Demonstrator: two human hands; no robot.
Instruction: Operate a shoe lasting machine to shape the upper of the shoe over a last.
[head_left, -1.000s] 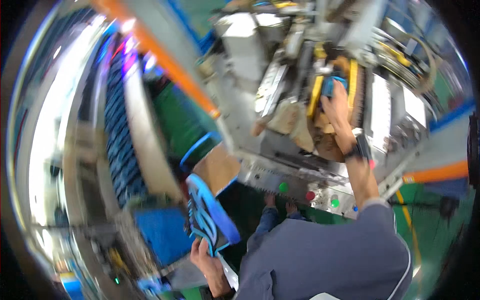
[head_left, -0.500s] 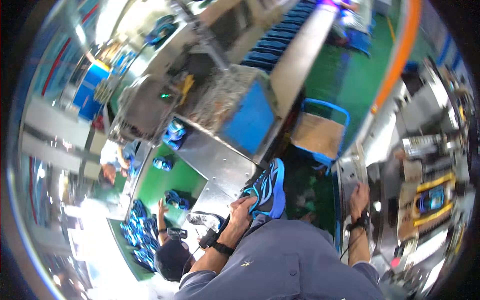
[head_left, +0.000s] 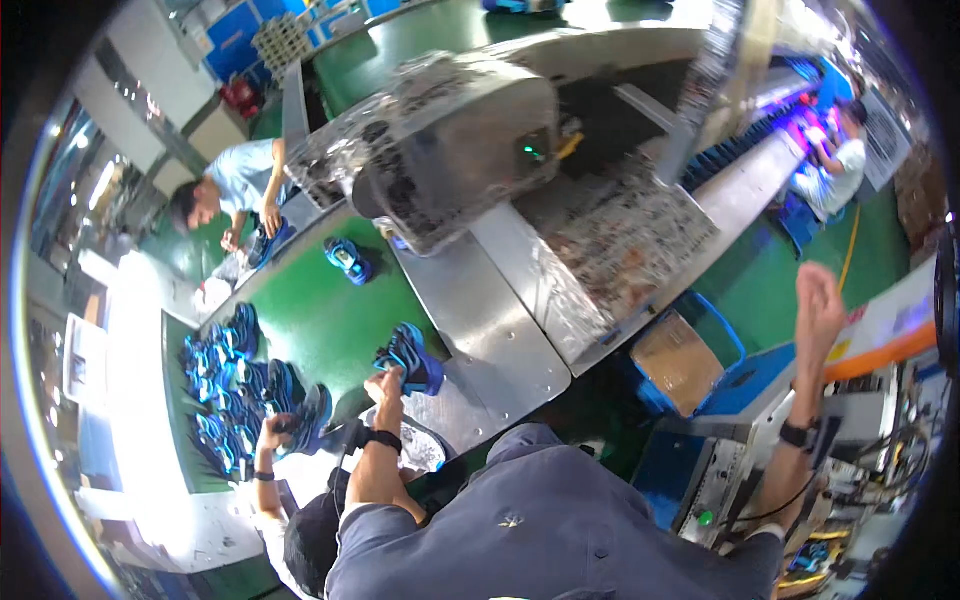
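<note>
Left hand (head_left: 385, 385) grips a blue shoe (head_left: 410, 358) at the edge of the green tabletop (head_left: 320, 320), a pile of blue shoes (head_left: 235, 390) further to its left, while the right hand (head_left: 820, 300) hangs raised, loosely curled, holding nothing.

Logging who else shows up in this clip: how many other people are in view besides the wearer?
3: a light-blue-shirted person bent over the green belt at upper left, a dark-haired person beside the wearer's left hand, a white-shirted person far right. Others may be hidden.
</note>
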